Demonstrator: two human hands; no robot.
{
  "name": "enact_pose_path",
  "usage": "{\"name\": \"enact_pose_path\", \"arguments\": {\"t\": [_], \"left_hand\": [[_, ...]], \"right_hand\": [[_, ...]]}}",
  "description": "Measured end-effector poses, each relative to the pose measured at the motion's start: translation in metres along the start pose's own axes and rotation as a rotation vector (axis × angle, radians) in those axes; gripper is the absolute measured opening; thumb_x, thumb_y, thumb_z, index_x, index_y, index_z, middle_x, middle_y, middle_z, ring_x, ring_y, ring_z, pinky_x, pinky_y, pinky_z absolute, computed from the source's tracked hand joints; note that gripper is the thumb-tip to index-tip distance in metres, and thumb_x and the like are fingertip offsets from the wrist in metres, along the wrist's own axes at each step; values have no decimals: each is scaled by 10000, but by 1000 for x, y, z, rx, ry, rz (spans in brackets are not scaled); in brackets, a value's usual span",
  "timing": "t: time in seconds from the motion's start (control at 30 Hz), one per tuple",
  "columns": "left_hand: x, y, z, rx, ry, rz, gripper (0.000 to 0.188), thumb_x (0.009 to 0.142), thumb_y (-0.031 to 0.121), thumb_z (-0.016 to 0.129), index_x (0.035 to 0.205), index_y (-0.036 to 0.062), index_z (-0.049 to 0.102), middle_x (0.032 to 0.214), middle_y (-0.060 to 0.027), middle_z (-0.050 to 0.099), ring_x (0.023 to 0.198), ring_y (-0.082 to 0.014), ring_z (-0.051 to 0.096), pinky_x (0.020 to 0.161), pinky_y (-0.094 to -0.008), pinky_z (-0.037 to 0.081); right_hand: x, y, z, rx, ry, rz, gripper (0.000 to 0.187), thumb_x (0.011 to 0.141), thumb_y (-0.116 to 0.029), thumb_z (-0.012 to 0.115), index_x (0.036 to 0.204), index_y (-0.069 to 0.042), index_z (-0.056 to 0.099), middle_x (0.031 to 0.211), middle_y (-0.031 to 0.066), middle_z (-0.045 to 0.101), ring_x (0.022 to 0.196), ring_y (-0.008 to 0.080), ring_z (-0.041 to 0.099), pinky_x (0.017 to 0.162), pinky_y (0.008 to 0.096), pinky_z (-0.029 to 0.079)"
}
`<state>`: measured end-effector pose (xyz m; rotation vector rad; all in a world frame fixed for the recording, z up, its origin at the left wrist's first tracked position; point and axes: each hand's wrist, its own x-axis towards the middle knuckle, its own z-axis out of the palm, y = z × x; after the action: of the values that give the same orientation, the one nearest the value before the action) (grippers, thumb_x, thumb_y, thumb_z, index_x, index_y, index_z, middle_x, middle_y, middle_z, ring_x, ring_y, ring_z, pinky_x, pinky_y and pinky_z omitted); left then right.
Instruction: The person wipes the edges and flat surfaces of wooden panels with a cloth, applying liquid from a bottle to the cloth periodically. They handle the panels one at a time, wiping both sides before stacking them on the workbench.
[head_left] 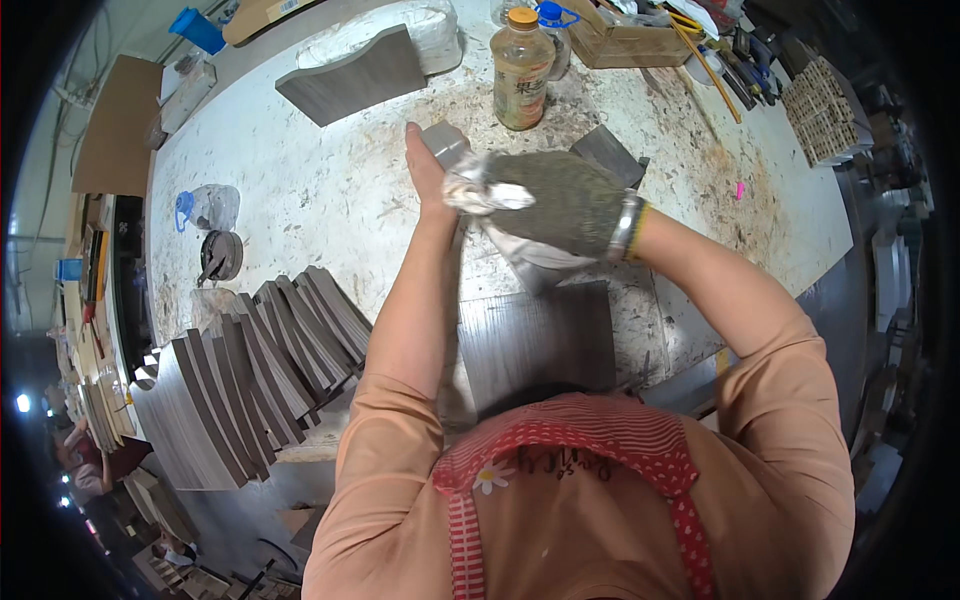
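Head view, bare left hand [428,175] clasping one grey board [443,145] on edge, gloved right hand [555,200] bunched over one white cloth [535,252] beside it, one bottle [522,80] beyond both hands, one flat panel [540,340] nearer the body than them.

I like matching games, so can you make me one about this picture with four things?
Things:
1. Right hand
2. Left hand
3. Front bottle
4. Row of grey boards

Clues:
A. orange-capped
B. bare
C. at the picture's left side
D. gloved

Right pairs: 1-D, 2-B, 3-A, 4-C
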<state>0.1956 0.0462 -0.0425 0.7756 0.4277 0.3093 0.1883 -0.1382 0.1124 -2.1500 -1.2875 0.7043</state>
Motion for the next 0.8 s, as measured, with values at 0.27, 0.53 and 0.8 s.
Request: {"name": "enact_pose_path", "arguments": {"t": [0.27,0.53,0.8], "left_hand": [[-11,-6,22,619,96,703,457,962,341,300,968,-29,568,930,-151,603,839,-214,554,800,-355,432],[-11,4,10,315,-6,178,578,931,442,316,807,-34,619,762,-116,613,680,-195,557,680,-328,453],[-10,5,9,297,7,193,585,936,441,305,812,-38,618,755,-110,613,683,-192,564,687,-331,457]], "right_hand": [[47,6,18,-271,736,-274,305,850,-235,570,1092,-49,568,1118,116,562,1002,262,549,848,364,453],[-50,44,-14,374,-212,204,214,845,-264,576,956,-89,629,905,132,629,836,269,604,788,365,466],[-37,0,-6,-196,277,108,372,880,-422,502,1139,-173,596,1104,132,590,934,280,577,835,368,460]]}}
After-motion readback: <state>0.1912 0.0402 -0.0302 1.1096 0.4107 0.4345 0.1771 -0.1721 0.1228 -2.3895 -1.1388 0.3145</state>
